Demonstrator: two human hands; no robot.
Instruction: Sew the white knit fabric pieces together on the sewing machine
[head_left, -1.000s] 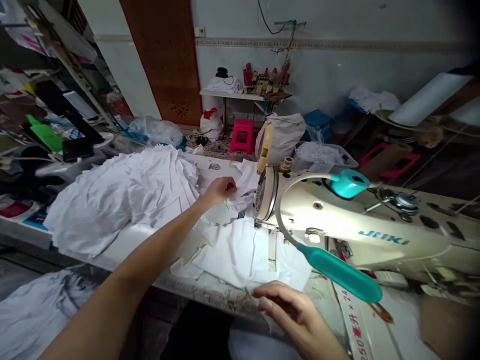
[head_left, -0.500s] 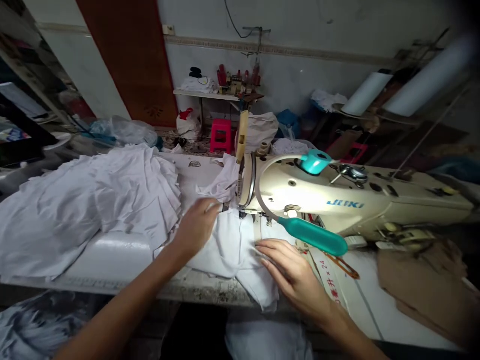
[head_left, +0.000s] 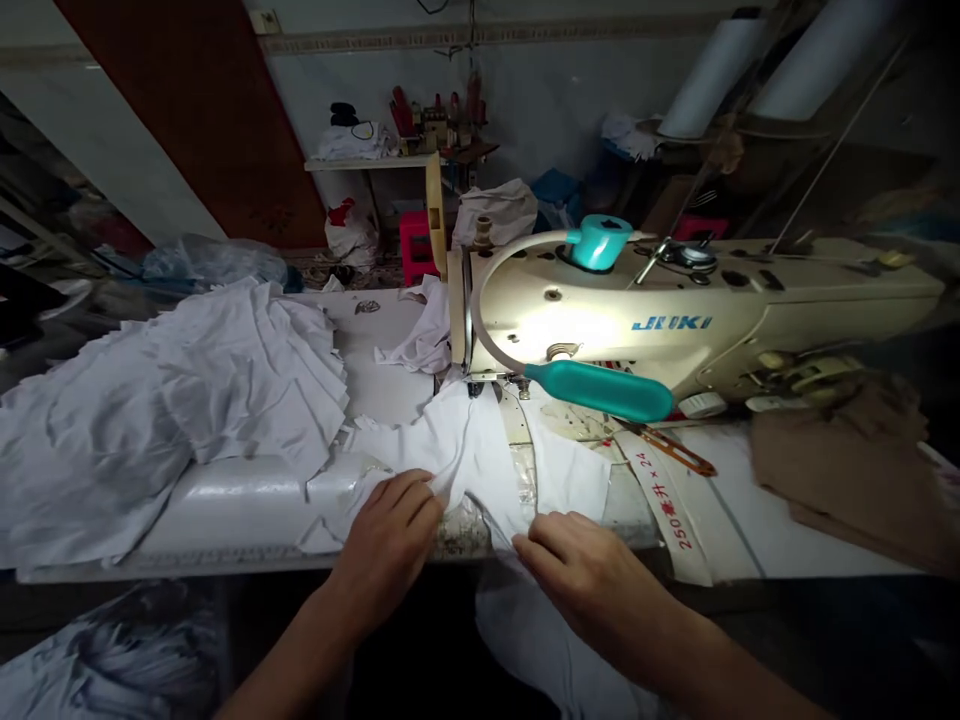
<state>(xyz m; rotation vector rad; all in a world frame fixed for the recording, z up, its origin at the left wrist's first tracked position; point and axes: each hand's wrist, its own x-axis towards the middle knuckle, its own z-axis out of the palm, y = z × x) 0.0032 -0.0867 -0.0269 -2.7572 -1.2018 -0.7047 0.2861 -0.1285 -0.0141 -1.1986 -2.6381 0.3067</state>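
Along the near edge of the table, my left hand and right hand have fingers clamped on the white cloth, which reaches the needle end of the sewing machine; leftward I see a fabric heap, farther off a pink stool.

The left hand and the right hand are bare, and so are the left forearm and the right forearm; the black area between them is too dark to tell as clothing.
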